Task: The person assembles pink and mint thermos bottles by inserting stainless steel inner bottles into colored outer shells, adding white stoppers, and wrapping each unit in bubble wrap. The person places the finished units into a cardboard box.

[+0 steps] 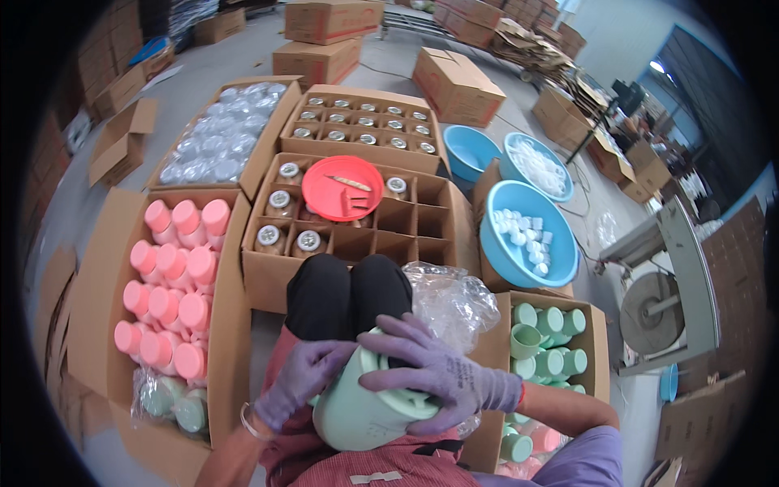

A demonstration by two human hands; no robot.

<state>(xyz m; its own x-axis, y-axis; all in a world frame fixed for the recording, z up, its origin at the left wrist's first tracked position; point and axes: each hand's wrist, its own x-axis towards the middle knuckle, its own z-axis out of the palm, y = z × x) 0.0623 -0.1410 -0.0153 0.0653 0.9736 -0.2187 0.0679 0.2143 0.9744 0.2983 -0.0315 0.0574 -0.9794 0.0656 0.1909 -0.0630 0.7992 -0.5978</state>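
A pale green plastic jug (357, 414) lies tilted on my lap, its wide end toward my body. My gloved right hand (438, 369) spans its side and rim, fingers spread over it and gripping it. On the other side, my gloved left hand (312, 377) is closed at the jug's edge, with the thumb and fingers pressed together near the rim. What the left fingertips hold there is partly hidden. Both gloves are purple-grey. Crumpled clear plastic bags (454, 304) lie beside my right knee.
To the left stands a carton of pink-capped bottles (166, 300). Ahead, a divided carton (406, 243) holds glass jars, with a red plate (345, 203) on top. At right are blue basins (519, 211), one with white caps, and a carton of green cups (552, 341).
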